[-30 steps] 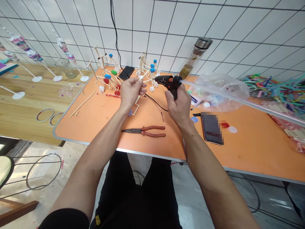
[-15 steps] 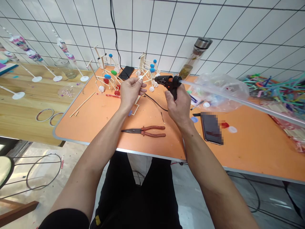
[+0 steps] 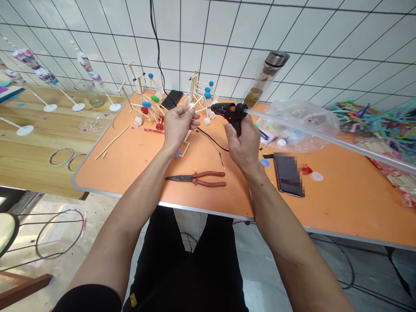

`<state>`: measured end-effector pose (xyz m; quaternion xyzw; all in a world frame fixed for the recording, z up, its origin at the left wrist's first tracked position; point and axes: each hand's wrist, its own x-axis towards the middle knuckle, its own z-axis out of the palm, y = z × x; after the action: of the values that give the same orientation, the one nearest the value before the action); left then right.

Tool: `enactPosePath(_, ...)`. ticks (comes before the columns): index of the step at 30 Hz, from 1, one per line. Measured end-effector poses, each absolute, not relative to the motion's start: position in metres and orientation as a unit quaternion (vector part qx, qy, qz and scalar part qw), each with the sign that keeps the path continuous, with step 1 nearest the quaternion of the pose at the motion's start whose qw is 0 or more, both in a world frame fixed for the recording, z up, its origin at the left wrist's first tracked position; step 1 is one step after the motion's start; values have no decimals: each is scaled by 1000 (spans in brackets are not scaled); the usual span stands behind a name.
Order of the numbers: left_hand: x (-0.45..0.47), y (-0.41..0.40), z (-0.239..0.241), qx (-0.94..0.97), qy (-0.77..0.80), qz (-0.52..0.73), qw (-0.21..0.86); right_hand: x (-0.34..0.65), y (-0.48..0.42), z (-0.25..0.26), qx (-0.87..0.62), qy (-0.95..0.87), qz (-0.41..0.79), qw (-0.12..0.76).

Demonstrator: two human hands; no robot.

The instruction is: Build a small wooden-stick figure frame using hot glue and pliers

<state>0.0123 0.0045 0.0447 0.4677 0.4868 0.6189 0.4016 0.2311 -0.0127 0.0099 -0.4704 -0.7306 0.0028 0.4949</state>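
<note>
My right hand [image 3: 242, 145] is closed round the grip of a black hot glue gun [image 3: 229, 113], whose nozzle points left. A long clear glue stick [image 3: 325, 138] sticks out of the gun's back toward the right. My left hand [image 3: 178, 123] pinches a small frame of thin wooden sticks [image 3: 187, 141], holding it above the orange table [image 3: 136, 160] just left of the nozzle. The frame hangs down below my fingers, with a blue bead at its lower end.
Red-handled pliers [image 3: 198, 178] lie near the front edge. A phone [image 3: 288, 175] lies to the right, a clear plastic bag [image 3: 299, 123] behind it. Stick models with coloured beads [image 3: 147, 104] stand at the back, beside a glass bottle [image 3: 264, 80]. Coloured pipe cleaners [image 3: 380, 119] are piled far right.
</note>
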Motion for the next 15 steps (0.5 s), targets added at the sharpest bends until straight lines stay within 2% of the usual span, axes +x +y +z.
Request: enactPosePath(15, 11, 5, 44, 461, 485, 623, 405, 231, -13, 10, -465, -733, -3, 496)
